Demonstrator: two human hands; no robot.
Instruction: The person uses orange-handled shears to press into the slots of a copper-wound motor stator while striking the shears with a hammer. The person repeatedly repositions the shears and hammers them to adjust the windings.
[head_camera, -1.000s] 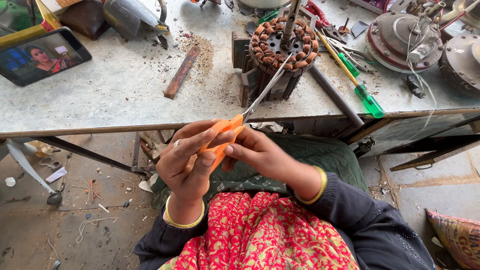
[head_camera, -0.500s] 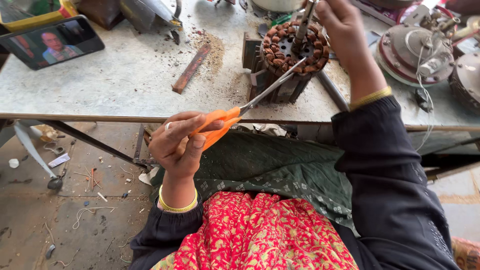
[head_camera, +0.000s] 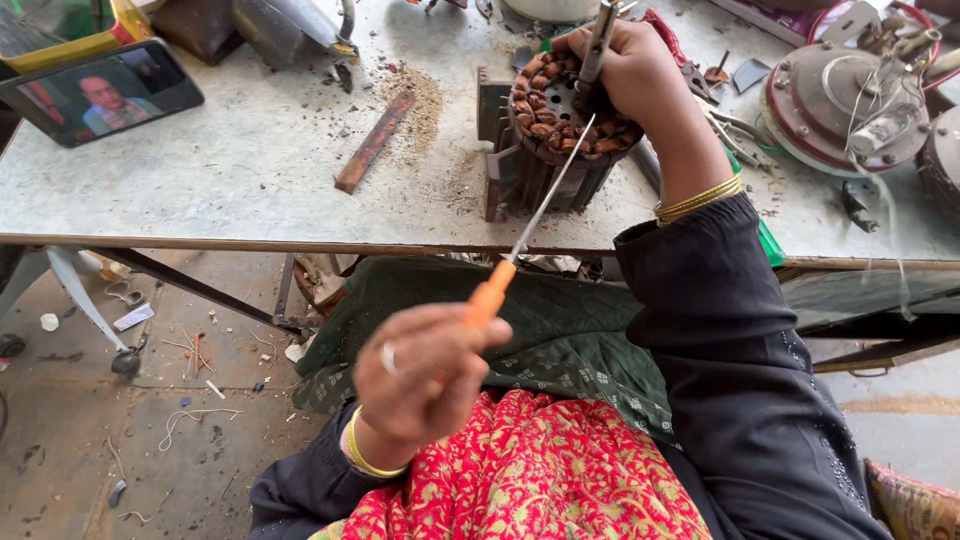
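Observation:
My left hand (head_camera: 425, 375) is shut around the orange handle of a pair of scissors (head_camera: 520, 245), held over my lap below the table edge. The thin metal blades slant up towards the motor stator (head_camera: 545, 140), a round core with copper windings standing on the table. My right hand (head_camera: 635, 75) rests on top of the stator and grips a metal shaft (head_camera: 600, 40) that sticks up out of its middle.
The grey table (head_camera: 220, 190) carries a phone (head_camera: 100, 95) at far left, a rusty flat bar (head_camera: 372, 142) with sawdust beside it, a round motor housing (head_camera: 850, 95) at right and a green-handled tool (head_camera: 765, 240) near the edge. Wire scraps litter the floor.
My right hand left the scissors, reached up to the stator and took hold of the shaft. My left hand drew the scissors down and back towards my lap.

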